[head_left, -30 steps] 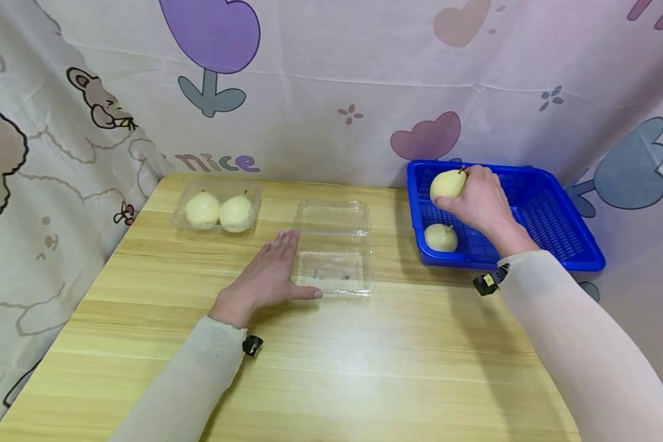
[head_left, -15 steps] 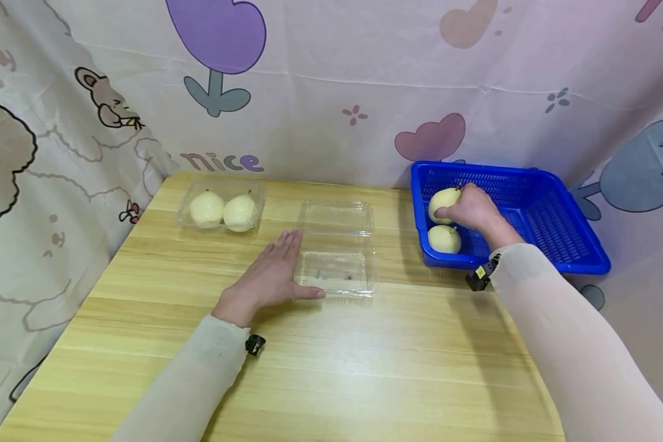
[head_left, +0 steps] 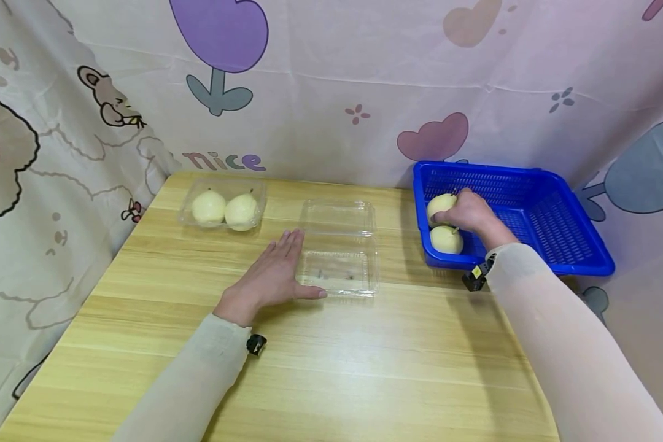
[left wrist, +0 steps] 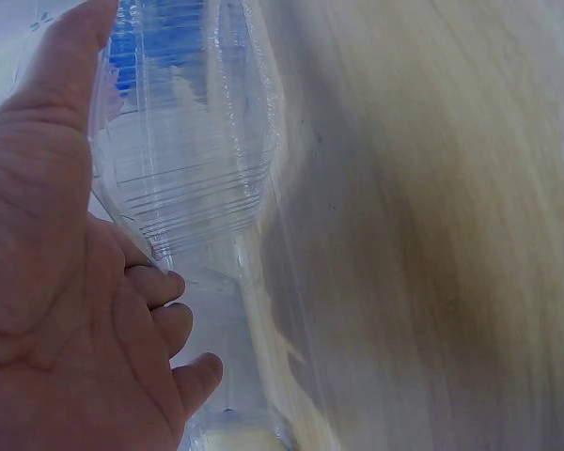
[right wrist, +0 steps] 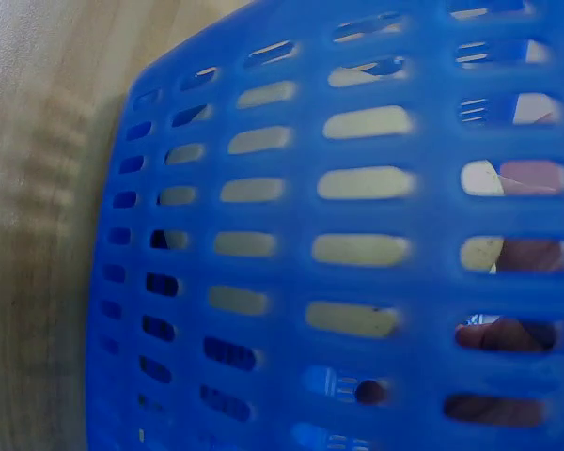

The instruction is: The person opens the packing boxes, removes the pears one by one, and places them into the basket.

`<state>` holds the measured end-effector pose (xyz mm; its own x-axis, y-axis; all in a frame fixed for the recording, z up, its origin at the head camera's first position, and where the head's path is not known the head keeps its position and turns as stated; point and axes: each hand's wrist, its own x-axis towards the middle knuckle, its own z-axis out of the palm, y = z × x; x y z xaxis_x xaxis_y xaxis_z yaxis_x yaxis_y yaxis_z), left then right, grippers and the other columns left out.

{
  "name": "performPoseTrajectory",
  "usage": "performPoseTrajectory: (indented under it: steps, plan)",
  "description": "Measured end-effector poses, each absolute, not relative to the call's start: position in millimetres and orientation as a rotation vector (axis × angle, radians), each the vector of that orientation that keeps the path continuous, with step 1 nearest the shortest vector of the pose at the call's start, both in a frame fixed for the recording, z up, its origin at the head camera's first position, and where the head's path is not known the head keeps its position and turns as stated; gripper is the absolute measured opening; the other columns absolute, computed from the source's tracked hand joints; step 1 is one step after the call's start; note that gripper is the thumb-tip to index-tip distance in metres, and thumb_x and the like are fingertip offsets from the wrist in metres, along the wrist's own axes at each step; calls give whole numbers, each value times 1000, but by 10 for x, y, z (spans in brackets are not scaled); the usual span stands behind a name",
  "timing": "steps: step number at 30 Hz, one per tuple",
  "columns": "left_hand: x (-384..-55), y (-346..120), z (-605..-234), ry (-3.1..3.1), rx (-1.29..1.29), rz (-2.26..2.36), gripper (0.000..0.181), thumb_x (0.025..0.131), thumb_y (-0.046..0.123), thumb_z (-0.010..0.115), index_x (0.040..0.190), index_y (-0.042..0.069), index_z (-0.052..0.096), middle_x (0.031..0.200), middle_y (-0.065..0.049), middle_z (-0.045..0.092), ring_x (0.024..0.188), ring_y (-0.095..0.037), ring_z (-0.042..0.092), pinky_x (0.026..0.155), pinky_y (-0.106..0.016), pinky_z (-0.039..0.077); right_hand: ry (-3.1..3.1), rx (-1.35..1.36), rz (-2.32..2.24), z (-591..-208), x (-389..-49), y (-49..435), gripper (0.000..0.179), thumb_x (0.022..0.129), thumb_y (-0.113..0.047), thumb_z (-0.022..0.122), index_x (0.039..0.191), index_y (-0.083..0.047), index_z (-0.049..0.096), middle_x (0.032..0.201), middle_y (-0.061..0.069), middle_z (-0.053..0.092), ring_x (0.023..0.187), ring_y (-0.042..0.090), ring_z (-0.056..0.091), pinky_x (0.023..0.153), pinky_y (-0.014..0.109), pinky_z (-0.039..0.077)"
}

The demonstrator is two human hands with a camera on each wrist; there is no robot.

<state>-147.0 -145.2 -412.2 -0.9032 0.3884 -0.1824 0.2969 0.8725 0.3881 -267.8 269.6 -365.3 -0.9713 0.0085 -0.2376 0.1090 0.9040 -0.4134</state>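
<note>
My right hand point(head_left: 469, 212) reaches into the blue plastic basket point(head_left: 601, 264) and grips a pale yellow pear point(head_left: 439, 205). A second pear point(head_left: 446, 240) lies just in front of it. Through the slots of the basket wall point(right wrist: 301, 216), the right wrist view shows part of a pear point(right wrist: 362, 183) and some fingers. My left hand point(head_left: 267, 276) lies with straight fingers along the left side of an open clear plastic clamshell box point(head_left: 337, 270), its thumb at the near edge. In the left wrist view, the palm and thumb are beside the box's ribbed wall point(left wrist: 188, 141).
A clear box point(head_left: 221, 185) with two pears point(head_left: 209, 207) stands at the back left of the wooden table point(head_left: 364, 368). The open clamshell's lid point(head_left: 337, 218) lies folded back behind its base. A printed cloth point(head_left: 320, 80) hangs behind the table.
My right hand has lowered its pear into the basket, behind the other pear. The left hand stays by the clamshell box. The head view has shifted slightly.
</note>
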Motion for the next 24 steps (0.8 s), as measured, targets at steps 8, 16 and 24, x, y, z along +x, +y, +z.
performPoseTrajectory:
  steps: [8,16,24]
  plan:
    - [-1467,-1452,-4121,2793,524,529,140,79,82,72,168,3,-2,177,-18,2,165,-31,-2,134,-53,7,2851,67,-609,-3698,-2701,2696,79,85,-48,82,125,12,50,114,29,59,101,43,59,85,53,54]
    - [-1480,-1462,-4146,2790,516,524,141,79,82,72,168,4,-4,178,-18,1,165,-31,-3,135,-52,6,2852,34,-618,-3700,-2700,2702,82,85,-47,82,131,13,49,119,30,58,105,44,58,88,55,53]
    - [-1491,-1467,-4161,2792,520,529,140,80,83,71,168,3,-3,178,-17,1,165,-30,-4,135,-52,6,2833,42,-643,-3714,-2702,2711,87,87,-50,81,134,13,45,122,31,56,109,45,56,92,55,53]
